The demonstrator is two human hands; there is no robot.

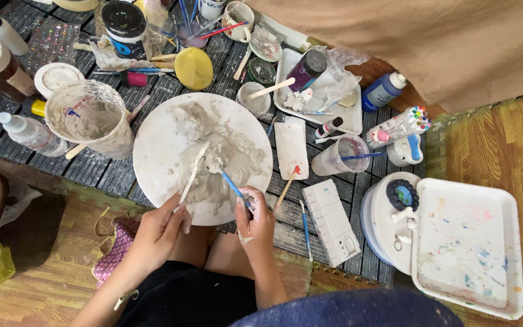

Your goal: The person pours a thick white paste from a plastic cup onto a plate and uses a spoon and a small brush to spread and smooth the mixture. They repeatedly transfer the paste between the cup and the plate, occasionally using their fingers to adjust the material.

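A round white board (158, 130) lies on the dark slatted mat, smeared with grey clay paste (213, 163). My left hand (161, 227) holds a clay-coated stick (192, 172) that reaches up into the paste. My right hand (254, 215), flecked with clay, grips a blue-handled tool (232, 184) whose tip touches the paste near the board's middle. Both hands sit at the board's near edge, above my knees.
A clay-caked mixing cup (92, 115) stands left of the board, a squeeze bottle (28, 132) beside it. A white rectangular palette (290, 145), a cup with a brush (340, 156), a paint box (333, 221) and a large stained tray (467, 245) lie to the right. Jars and brushes crowd the back.
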